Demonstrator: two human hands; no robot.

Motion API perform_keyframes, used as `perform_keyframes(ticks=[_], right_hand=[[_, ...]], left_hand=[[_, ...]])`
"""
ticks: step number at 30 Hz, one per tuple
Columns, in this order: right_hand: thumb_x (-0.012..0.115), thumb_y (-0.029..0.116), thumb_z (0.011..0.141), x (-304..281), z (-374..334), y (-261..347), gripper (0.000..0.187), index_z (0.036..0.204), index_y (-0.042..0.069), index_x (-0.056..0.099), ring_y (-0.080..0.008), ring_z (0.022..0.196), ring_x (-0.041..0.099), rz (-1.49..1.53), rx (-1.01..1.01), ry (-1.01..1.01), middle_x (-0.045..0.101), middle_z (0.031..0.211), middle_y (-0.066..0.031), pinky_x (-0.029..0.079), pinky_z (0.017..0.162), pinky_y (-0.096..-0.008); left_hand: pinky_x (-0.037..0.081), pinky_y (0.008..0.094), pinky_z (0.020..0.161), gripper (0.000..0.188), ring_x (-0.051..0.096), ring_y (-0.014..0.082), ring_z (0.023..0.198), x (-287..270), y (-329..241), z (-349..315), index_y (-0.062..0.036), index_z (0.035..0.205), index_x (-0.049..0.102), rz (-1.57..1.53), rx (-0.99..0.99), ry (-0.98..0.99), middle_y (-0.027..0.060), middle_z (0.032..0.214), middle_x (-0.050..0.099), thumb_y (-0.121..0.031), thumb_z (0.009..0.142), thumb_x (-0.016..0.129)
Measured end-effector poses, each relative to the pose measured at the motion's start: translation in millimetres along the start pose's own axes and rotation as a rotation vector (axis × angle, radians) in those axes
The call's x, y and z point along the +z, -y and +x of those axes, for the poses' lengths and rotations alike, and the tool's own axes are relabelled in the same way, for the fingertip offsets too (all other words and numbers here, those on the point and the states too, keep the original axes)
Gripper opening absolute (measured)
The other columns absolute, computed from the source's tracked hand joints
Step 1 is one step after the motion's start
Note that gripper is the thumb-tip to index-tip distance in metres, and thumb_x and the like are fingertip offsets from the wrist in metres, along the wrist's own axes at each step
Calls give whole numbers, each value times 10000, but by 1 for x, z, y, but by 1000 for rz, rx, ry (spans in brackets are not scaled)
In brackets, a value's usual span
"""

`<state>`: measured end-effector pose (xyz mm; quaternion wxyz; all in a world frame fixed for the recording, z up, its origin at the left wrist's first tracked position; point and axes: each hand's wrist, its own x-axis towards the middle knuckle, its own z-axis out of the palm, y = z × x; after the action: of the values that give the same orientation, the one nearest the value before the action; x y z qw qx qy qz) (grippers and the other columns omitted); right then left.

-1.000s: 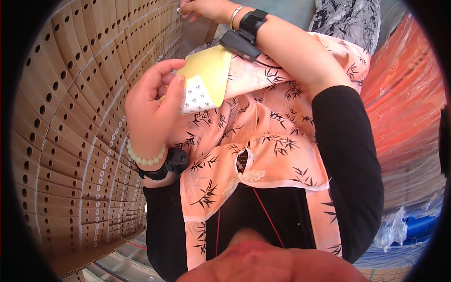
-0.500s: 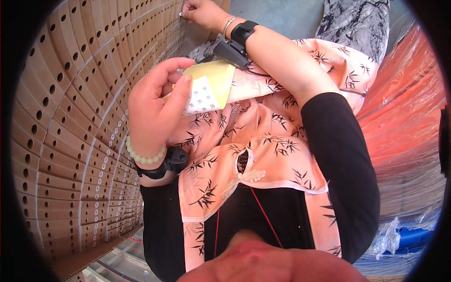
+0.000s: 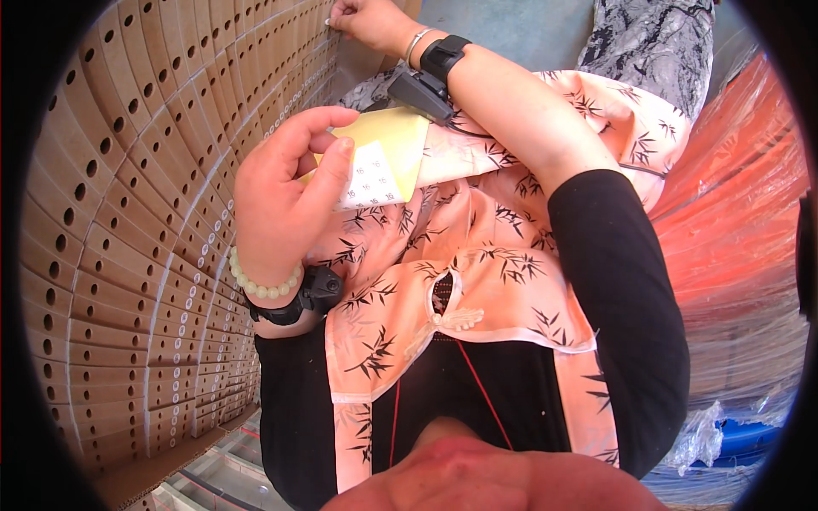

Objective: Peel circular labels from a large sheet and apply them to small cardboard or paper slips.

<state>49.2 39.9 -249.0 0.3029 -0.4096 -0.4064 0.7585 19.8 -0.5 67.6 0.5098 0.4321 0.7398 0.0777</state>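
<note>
My left hand (image 3: 277, 192) grips a sheet of small white stickers (image 3: 368, 180) with a yellow backing (image 3: 402, 140), its thumb lying over one edge. The fingers behind the sheet are partly hidden. At the top of the view my right hand (image 3: 371, 21) pinches a tiny white sticker (image 3: 328, 22) between thumb and fingertips. That hand is up against the far end of the stacked brown cardboard boxes (image 3: 153, 162). The boxes have round dark holes, and white round stickers (image 3: 181, 341) run in rows along some of them.
Red and clear plastic wrapping (image 3: 733, 230) covers a pile on the right, with something blue (image 3: 750, 439) low in it. A peach apron with a bamboo print (image 3: 452, 230) covers my lap. A grey slatted frame (image 3: 221, 481) stands at the lower left.
My left hand and the sticker sheet have shifted very slightly to the right. My right hand stays at the boxes, still pinching the tiny sticker.
</note>
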Motion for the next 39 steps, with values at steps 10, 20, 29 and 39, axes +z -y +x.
perform_keyframes(ticks=[10, 20, 29, 39], right_hand=[[624, 139, 887, 2, 4, -6, 124, 866, 18, 634, -218, 725, 601, -11, 7, -24, 646, 758, -127, 499, 708, -356], [618, 136, 880, 1, -2, 5, 125, 867, 12, 625, -266, 744, 619, -94, 7, -50, 653, 778, -160, 504, 734, -378], [632, 165, 856, -5, -12, 25, 164, 858, 1, 631, -392, 798, 644, -305, 16, -149, 652, 806, -240, 511, 743, -440], [595, 204, 886, -4, -4, 8, 230, 885, -9, 683, -394, 760, 652, -269, -61, -42, 658, 799, -256, 517, 729, -442]], left_hand=[[418, 219, 545, 226, 517, 44, 618, 0, -2, -1, -27, 1124, 669, -28, 5, 15, 22, 797, 629, -74, 903, 650], [414, 230, 535, 236, 498, 58, 594, -1, -1, -2, -47, 1124, 672, 40, 25, 28, 29, 788, 633, -101, 895, 663], [416, 244, 540, 235, 504, 79, 589, -1, 0, -5, -49, 1115, 676, 38, 11, 22, 39, 789, 640, -116, 890, 667], [425, 265, 546, 210, 519, 109, 587, -1, -3, -1, -47, 1074, 682, 101, 30, 54, 60, 792, 650, -124, 879, 667]])
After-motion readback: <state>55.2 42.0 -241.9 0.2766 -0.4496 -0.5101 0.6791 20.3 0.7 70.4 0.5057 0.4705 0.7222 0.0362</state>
